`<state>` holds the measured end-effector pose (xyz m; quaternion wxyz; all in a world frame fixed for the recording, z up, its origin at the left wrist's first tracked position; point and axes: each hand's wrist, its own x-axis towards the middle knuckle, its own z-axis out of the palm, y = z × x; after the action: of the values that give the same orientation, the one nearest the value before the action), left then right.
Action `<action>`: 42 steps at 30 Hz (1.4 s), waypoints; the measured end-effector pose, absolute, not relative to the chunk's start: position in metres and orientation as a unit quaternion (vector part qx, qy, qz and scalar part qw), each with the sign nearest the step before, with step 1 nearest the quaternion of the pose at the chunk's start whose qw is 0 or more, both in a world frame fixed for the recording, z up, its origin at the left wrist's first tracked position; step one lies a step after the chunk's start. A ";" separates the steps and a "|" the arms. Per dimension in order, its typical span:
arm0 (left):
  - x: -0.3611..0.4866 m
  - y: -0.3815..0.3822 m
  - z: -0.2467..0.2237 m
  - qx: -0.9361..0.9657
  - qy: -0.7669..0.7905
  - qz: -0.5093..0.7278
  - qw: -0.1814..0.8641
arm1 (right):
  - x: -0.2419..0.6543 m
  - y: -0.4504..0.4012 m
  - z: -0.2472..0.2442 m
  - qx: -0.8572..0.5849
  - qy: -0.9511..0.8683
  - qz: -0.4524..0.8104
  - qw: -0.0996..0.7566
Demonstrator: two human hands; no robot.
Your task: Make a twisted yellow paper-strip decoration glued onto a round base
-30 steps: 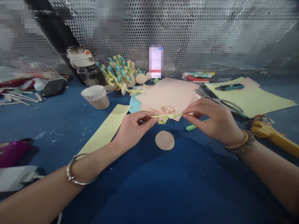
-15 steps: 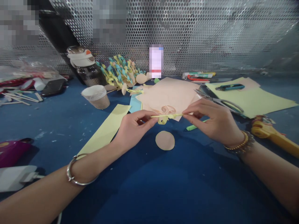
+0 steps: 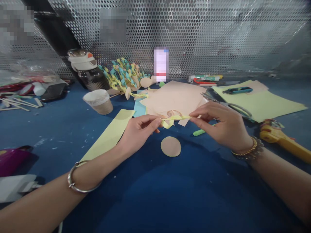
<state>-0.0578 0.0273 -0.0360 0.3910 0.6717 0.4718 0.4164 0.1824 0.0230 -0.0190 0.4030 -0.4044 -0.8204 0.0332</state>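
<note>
Yellow strip (image 3: pixel 178 118) stretches sideways between both hands, left (image 3: pixel 138 132) and right (image 3: pixel 221 129), each pinching one end, equally near.

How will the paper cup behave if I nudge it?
The paper cup looks thin-walled, so it would probably slide easily and dent if squeezed. It widens toward the rim, so a push up high might tip it.

On my blue table (image 3: pixel 155 191) lies a pale paper disc (image 3: pixel 170 146); from it, a white-rimmed cup (image 3: pixel 99 103) stands at ten o'clock, a yellow-handled tool (image 3: pixel 284 139) at three.
</note>
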 end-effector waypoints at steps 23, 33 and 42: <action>-0.041 0.006 -0.036 0.490 0.400 0.360 0.686 | 0.166 0.007 -0.018 -0.431 -0.731 0.268 0.456; -0.040 0.004 -0.037 0.537 0.410 0.365 0.640 | 0.161 0.005 -0.026 -0.438 -0.776 0.249 0.380; -0.039 0.005 -0.034 0.544 0.410 0.406 0.609 | 0.159 0.001 -0.021 -0.416 -0.794 0.257 0.361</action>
<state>-0.0393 0.0048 -0.0341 0.6093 0.5437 0.4104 0.4058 0.1590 0.0012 -0.0213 0.3608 -0.4155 -0.7944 0.2570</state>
